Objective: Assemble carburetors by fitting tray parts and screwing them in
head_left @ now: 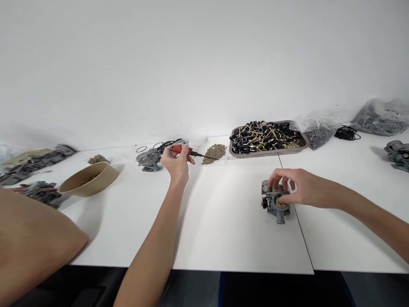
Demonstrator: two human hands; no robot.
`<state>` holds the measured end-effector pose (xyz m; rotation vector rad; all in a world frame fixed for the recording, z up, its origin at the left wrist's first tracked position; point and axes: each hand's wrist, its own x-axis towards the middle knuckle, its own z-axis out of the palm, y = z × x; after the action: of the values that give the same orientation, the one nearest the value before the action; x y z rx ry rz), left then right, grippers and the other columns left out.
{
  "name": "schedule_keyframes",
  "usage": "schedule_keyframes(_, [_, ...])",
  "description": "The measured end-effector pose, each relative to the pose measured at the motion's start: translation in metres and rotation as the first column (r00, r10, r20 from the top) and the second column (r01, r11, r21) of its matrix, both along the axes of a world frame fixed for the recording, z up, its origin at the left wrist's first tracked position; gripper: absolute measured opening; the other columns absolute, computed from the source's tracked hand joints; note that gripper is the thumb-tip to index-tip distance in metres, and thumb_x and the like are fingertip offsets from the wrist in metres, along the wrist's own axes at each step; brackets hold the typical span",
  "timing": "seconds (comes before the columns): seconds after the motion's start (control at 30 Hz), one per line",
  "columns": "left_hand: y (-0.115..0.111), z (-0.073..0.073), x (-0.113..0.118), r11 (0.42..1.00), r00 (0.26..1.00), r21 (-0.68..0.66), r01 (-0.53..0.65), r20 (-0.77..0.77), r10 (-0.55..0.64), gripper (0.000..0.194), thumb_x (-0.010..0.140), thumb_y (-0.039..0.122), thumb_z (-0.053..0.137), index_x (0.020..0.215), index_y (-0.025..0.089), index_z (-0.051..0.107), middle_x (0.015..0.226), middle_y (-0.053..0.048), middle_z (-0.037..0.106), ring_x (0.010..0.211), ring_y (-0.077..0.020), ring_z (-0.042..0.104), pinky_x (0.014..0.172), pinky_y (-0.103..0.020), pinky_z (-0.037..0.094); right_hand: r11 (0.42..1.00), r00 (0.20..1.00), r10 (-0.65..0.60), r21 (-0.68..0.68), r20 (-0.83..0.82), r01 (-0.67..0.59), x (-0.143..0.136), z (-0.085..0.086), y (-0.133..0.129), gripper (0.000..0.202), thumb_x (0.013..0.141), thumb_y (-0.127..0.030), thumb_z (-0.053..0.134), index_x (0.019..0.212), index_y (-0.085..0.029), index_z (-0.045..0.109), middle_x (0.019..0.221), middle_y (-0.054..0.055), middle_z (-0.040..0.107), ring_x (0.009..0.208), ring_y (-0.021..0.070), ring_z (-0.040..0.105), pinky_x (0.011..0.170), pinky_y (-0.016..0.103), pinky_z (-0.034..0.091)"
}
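At the centre of the frame, the left hand [177, 164] is holding a screwdriver [183, 150], thumb and curled fingers closing snugly around its red handle, while its tip is pointing right across the brass pieces [214, 152]. Right of centre, the right hand [298, 186] is gripping the carburetor [271, 205] on the table [230, 230], its fingers arching over the top and its thumb sitting at the round opening, spreading about as wide as the part between them.

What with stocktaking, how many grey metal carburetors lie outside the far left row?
4: one grey metal carburetor under the right hand, one beside the left hand, one left of the tan round bowl, one far right. More may be hidden.
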<state>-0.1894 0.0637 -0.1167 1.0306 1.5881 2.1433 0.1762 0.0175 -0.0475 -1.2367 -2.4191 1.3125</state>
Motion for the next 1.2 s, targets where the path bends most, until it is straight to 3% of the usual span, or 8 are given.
schedule_keyframes(0.2, [0.0, 0.002, 0.001, 1.0, 1.0, 0.003, -0.008, 0.015, 0.008, 0.036, 0.065, 0.037, 0.075, 0.085, 0.017, 0.052, 0.071, -0.001, 0.066, 0.043, -0.009, 0.054, 0.035, -0.022, 0.044, 0.973, 0.986, 0.132, -0.177, -0.098, -0.147, 0.001, -0.007, 0.023, 0.029, 0.073, -0.032, 0.072, 0.102, -0.027, 0.068, 0.1, 0.004, 0.064, 0.078, 0.0162, 0.053, 0.068, 0.03, 0.04])
schedule_keyframes(0.27, [-0.001, 0.005, 0.002, 1.0, 1.0, 0.022, -0.008, 0.021, 0.008, 0.034, 0.064, 0.035, 0.074, 0.083, 0.017, 0.053, 0.071, -0.001, 0.064, 0.049, -0.0118, 0.059, 0.036, -0.022, 0.045, 0.95, 0.975, 0.041, -0.294, -0.217, -0.105, 0.005, -0.018, 0.03, 0.036, 0.076, -0.04, 0.072, 0.109, -0.027, 0.066, 0.1, 0.004, 0.063, 0.079, 0.0155, 0.054, 0.07, 0.03, 0.041])
schedule_keyframes(0.4, [-0.006, 0.011, 0.005, 0.998, 0.999, 0.056, 0.021, 0.046, -0.024, 0.031, 0.066, 0.033, 0.074, 0.08, 0.017, 0.052, 0.07, -0.001, 0.065, 0.043, -0.0098, 0.055, 0.037, -0.023, 0.045, 0.88, 0.889, -0.296, -0.462, -0.348, 0.112, 0.009, -0.051, 0.041, 0.045, 0.078, -0.048, 0.072, 0.111, -0.019, 0.06, 0.082, 0.001, 0.056, 0.07, 0.0121, 0.051, 0.065, 0.029, 0.042])
schedule_keyframes(0.5, [-0.008, 0.015, 0.007, 0.995, 0.995, 0.076, 0.064, 0.075, -0.07, 0.032, 0.068, 0.035, 0.074, 0.08, 0.017, 0.051, 0.069, -0.001, 0.066, 0.037, -0.0081, 0.05, 0.04, -0.025, 0.046, 0.862, 0.793, -0.436, -0.45, -0.425, 0.233, 0.006, -0.072, 0.045, 0.043, 0.076, -0.048, 0.074, 0.103, -0.018, 0.058, 0.069, -0.003, 0.049, 0.061, 0.0102, 0.045, 0.055, 0.026, 0.038])
schedule_keyframes(0.6, [-0.009, 0.017, 0.011, 0.991, 0.989, 0.094, 0.099, 0.098, -0.108, 0.032, 0.068, 0.036, 0.075, 0.079, 0.017, 0.05, 0.067, -0.001, 0.066, 0.037, -0.0089, 0.05, 0.041, -0.026, 0.047, 0.863, 0.75, -0.462, -0.436, -0.474, 0.255, 0.004, -0.08, 0.046, 0.039, 0.077, -0.047, 0.073, 0.099, -0.019, 0.058, 0.069, -0.004, 0.049, 0.057, 0.0094, 0.045, 0.048, 0.025, 0.035])
schedule_keyframes(1.03, [-0.018, 0.03, 0.037, 0.964, 0.957, 0.111, 0.243, 0.136, -0.257, 0.031, 0.068, 0.032, 0.077, 0.079, 0.016, 0.053, 0.068, -0.003, 0.069, 0.037, -0.0083, 0.05, 0.043, -0.025, 0.047, 0.872, 0.756, -0.464, -0.388, -0.461, 0.299, -0.002, -0.078, 0.043, 0.035, 0.077, -0.046, 0.071, 0.093, -0.017, 0.06, 0.066, -0.003, 0.051, 0.051, 0.0097, 0.046, 0.042, 0.025, 0.038])
schedule_keyframes(1.2, [-0.023, 0.031, 0.06, 0.92, 0.897, 0.062, 0.388, 0.204, -0.392, 0.032, 0.07, 0.033, 0.079, 0.079, 0.016, 0.053, 0.073, -0.004, 0.069, 0.04, -0.0076, 0.05, 0.047, -0.027, 0.052, 0.907, 0.758, -0.419, -0.182, -0.5, 0.381, -0.003, -0.077, 0.044, 0.034, 0.077, -0.044, 0.072, 0.096, -0.016, 0.068, 0.078, 0.003, 0.061, 0.061, 0.0115, 0.053, 0.053, 0.027, 0.045])
